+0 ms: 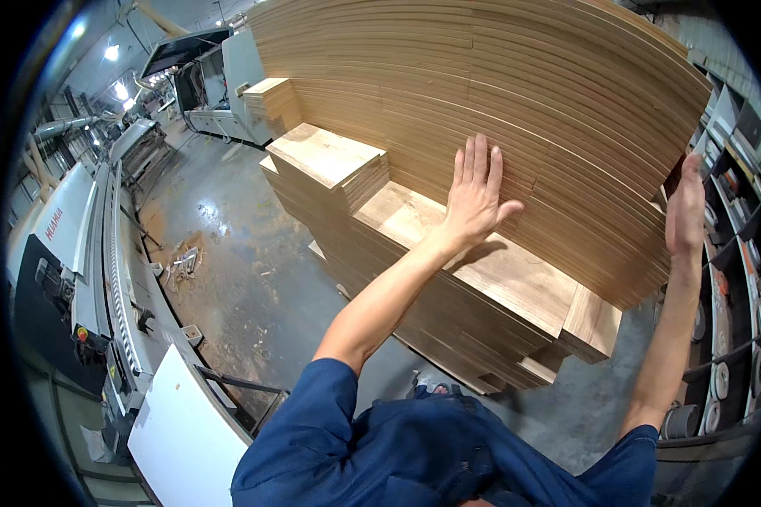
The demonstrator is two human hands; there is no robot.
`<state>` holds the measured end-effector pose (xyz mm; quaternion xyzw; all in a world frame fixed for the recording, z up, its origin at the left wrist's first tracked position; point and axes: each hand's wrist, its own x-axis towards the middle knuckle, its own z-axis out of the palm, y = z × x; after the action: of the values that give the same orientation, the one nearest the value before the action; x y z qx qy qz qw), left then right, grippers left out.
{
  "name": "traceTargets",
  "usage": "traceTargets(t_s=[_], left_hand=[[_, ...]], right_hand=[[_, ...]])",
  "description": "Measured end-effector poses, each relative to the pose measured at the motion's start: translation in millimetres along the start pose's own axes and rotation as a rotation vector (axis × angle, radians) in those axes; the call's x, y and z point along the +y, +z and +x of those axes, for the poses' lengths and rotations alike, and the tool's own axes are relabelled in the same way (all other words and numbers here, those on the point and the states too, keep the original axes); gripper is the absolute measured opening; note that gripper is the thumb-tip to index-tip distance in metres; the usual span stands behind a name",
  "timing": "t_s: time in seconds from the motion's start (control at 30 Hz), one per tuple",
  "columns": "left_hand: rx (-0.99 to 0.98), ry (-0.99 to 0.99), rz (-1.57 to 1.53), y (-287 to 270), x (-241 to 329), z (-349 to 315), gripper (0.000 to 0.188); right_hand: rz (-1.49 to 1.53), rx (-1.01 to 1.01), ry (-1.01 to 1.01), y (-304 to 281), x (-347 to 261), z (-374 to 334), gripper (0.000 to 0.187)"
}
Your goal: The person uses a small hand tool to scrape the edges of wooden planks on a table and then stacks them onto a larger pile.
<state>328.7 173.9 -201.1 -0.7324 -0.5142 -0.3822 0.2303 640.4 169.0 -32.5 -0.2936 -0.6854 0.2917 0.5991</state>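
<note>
A tall stack of thin wooden boards (490,59) rises in front of me, its long edges forming a layered wall. My left hand (473,203) lies flat with fingers stretched up, at the long face of that stack, and looks to be touching it. At the stack's right end, my right hand (687,215) is upright with straight fingers, its palm toward the board ends; contact there is hard to tell. Neither hand holds anything. Below my left hand, a lower stack of boards (516,283) forms a ledge, with a short higher pile (325,155) at its left.
A long machine (114,279) runs along the left, and another large machine (232,84) stands at the far left. A white panel (186,431) is near my left elbow. Shelves with rolls (723,338) line the right. Scraps (184,262) lie on the floor.
</note>
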Motion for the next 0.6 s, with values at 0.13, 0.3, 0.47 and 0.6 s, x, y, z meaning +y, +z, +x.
traceTargets(t_s=[0.13, 0.3, 0.47, 0.6], left_hand=[[-0.232, -0.172, -0.165, -21, 19, -67, 0.082], [-0.317, -0.297, -0.057, -27, 25, -108, 0.068], [-0.276, -0.324, -0.047, -22, 22, -110, 0.062], [-0.245, -0.276, -0.030, -20, 23, -104, 0.056]], right_hand=[[-0.382, 0.120, -0.209, 2, 0, -46, 0.064], [-0.507, 0.112, -0.111, 44, 8, -143, 0.054], [-0.349, -0.385, 0.083, 152, 10, -261, 0.053], [-0.186, -0.628, -0.064, 213, -34, -315, 0.062]])
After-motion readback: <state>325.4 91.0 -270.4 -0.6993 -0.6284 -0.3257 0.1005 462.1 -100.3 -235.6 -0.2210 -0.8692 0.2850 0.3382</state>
